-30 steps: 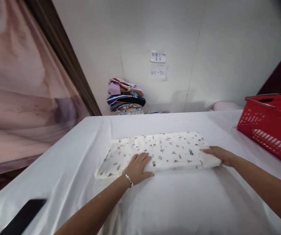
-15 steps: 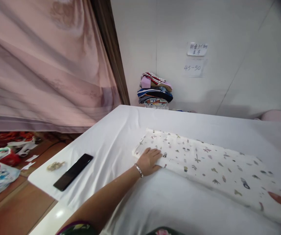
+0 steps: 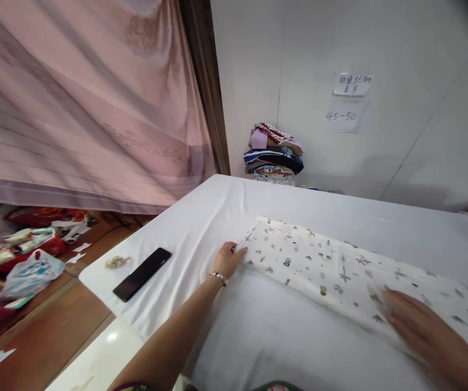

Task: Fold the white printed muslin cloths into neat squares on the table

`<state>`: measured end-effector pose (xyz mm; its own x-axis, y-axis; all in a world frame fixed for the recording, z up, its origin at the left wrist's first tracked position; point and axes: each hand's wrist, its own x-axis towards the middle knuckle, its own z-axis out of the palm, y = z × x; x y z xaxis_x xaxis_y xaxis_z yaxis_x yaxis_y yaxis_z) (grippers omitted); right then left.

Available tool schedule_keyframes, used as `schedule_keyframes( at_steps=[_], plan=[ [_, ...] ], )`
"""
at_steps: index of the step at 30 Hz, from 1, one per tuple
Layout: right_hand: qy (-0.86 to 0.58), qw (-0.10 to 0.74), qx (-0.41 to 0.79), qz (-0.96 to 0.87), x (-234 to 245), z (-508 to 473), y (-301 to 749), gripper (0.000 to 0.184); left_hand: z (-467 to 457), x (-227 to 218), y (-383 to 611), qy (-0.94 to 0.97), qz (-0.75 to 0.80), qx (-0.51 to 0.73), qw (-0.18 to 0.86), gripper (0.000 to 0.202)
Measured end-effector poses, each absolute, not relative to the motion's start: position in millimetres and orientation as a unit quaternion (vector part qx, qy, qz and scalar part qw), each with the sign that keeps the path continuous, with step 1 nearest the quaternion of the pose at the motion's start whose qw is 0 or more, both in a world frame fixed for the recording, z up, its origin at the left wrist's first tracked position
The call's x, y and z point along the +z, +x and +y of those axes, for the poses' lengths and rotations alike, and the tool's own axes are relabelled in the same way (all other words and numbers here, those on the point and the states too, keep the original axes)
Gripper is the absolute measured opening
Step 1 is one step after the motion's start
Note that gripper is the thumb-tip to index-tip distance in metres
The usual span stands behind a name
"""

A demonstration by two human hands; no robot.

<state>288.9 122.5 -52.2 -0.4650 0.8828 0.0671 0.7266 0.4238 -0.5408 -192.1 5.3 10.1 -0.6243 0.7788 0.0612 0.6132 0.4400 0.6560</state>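
A long folded strip of white cloth (image 3: 307,263), printed with small plant-like motifs, lies across the white-covered bed or table. My left hand (image 3: 228,259) is at the strip's left end, with its thumb and curled fingers closed on the near-left corner. Over the middle of the strip, toward its near edge, is my right hand (image 3: 417,320). Motion smears its fingers, so I cannot see whether they touch or grip the fabric. The right end of the strip runs toward the frame's edge.
A black phone (image 3: 142,274) and a small tangled beige clump (image 3: 117,262) lie at the left of the white sheet (image 3: 201,217). Folded fabrics (image 3: 274,155) are piled by the wall. A pink curtain (image 3: 95,98) hangs left, above bags (image 3: 34,271) on the floor.
My left hand has moved from lying flat on the cloth to its left end, fingers now curled on the corner. My right hand has come leftward from the right edge. The view has shifted left.
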Motion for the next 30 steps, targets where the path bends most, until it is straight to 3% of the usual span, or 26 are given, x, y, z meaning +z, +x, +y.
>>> schedule_keyframes(
  at_steps=[7, 14, 20, 30],
  plan=[
    [-0.435, 0.066, 0.194, -0.877, -11, 128, 207, 0.044, 22, -6, -189, 0.369, 0.793, 0.454, 0.169, 0.024],
    [-0.364, 0.098, 0.261, -0.889, 28, 159, 69, 0.036, 22, -11, -185, 0.359, 0.801, 0.452, 0.162, 0.025],
    [-0.359, 0.124, 0.147, -0.913, 27, 203, -51, 0.027, 21, -12, -190, 0.366, 0.809, 0.432, 0.160, 0.026],
    [-0.382, 0.083, 0.132, -0.911, 12, 227, -109, 0.018, 18, -19, -196, 0.458, 0.765, 0.447, 0.074, 0.023]
  ],
)
